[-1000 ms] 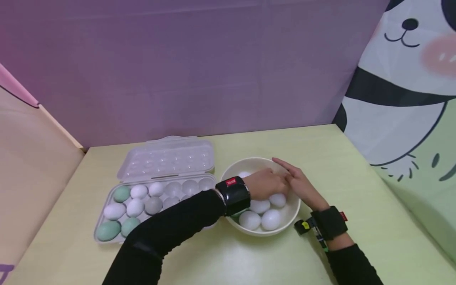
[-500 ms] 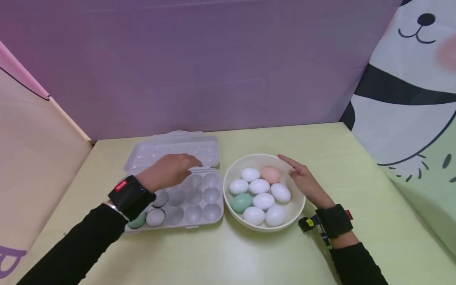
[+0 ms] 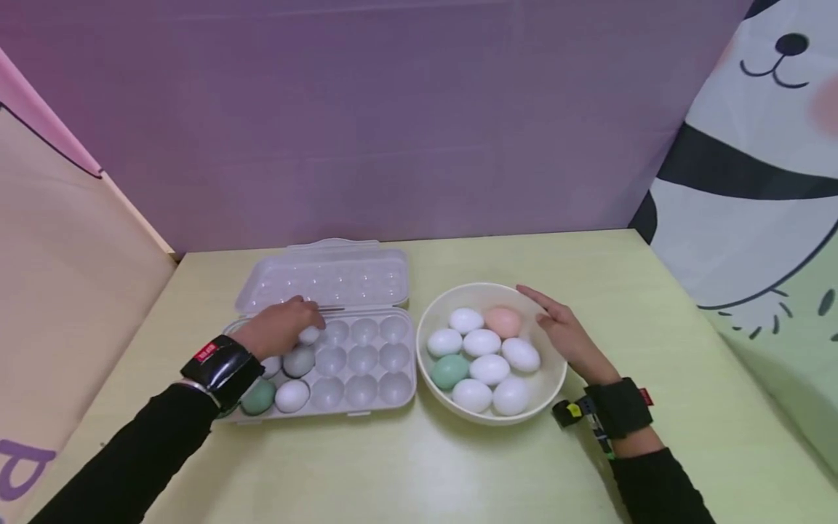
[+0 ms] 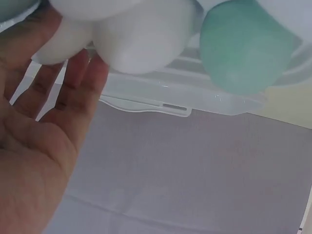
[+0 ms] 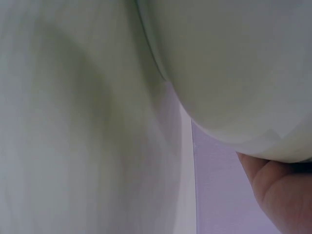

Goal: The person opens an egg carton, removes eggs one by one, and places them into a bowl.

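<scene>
A white egg (image 3: 309, 335) is at the far row of the egg carton (image 3: 361, 359), pinched by thumb and fingers of the nearer left hand (image 3: 278, 326); its long axis I cannot tell; the right hand (image 3: 568, 336) grips the right rim of the bowl (image 3: 481, 419).

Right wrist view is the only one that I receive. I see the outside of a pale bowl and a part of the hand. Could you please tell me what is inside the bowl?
Observer: In the bowl I count seven white eggs, one green egg and one orange egg.
Operator: Thank you. And what does the left hand do?
Observer: It holds a white egg at an egg box.
Operator: Is this box open or closed, please?
Observer: Open; its lid is folded back behind it.
</scene>
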Motion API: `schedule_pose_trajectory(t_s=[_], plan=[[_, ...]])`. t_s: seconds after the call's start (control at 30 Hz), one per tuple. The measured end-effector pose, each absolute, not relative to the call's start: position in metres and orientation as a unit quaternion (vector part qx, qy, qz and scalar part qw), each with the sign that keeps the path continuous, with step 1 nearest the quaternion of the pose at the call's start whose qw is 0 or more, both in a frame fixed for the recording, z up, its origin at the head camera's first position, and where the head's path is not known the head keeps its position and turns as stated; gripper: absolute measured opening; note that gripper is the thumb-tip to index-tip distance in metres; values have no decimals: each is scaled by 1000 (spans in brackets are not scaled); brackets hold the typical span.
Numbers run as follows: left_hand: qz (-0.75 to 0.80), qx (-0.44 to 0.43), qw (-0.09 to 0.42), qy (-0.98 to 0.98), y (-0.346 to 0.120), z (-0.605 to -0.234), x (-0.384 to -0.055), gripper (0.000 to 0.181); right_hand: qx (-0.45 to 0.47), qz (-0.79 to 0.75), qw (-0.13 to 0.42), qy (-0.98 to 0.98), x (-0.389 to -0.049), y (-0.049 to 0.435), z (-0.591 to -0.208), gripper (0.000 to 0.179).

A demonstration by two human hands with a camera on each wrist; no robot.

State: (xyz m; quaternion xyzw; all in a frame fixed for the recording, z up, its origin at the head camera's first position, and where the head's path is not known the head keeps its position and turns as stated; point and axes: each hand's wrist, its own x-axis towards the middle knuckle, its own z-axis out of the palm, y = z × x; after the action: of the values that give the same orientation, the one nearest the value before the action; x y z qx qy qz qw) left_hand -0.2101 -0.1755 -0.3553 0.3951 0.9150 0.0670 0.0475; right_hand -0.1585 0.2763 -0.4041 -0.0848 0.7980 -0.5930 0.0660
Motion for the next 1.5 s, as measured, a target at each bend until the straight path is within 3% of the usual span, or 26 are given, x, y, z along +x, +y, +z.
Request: schedule_pose_trajectory(t_s=[0.3, 0.5, 0.7, 0.9, 1.27, 1.5], plan=[[90, 376, 45, 921, -154, -331, -208, 36, -84, -590, 68, 800, -158, 276, -406, 51], [221, 477, 23, 851, -94, -310, -192, 35, -84, -589, 64, 801, -160, 278, -405, 51], [210, 546, 40, 810, -26, -320, -190, 31, -78, -596, 59, 797, -159, 280, -406, 52], [125, 552, 27, 824, 4, -340, -192, 30, -76, -600, 66, 794, -160, 278, -408, 51], [88, 540, -5, 837, 1, -343, -187, 41, -75, -584, 57, 806, -163, 277, -401, 51], [101, 483, -43, 869, -52, -325, -190, 39, -71, -588, 65, 803, -162, 279, -405, 52]])
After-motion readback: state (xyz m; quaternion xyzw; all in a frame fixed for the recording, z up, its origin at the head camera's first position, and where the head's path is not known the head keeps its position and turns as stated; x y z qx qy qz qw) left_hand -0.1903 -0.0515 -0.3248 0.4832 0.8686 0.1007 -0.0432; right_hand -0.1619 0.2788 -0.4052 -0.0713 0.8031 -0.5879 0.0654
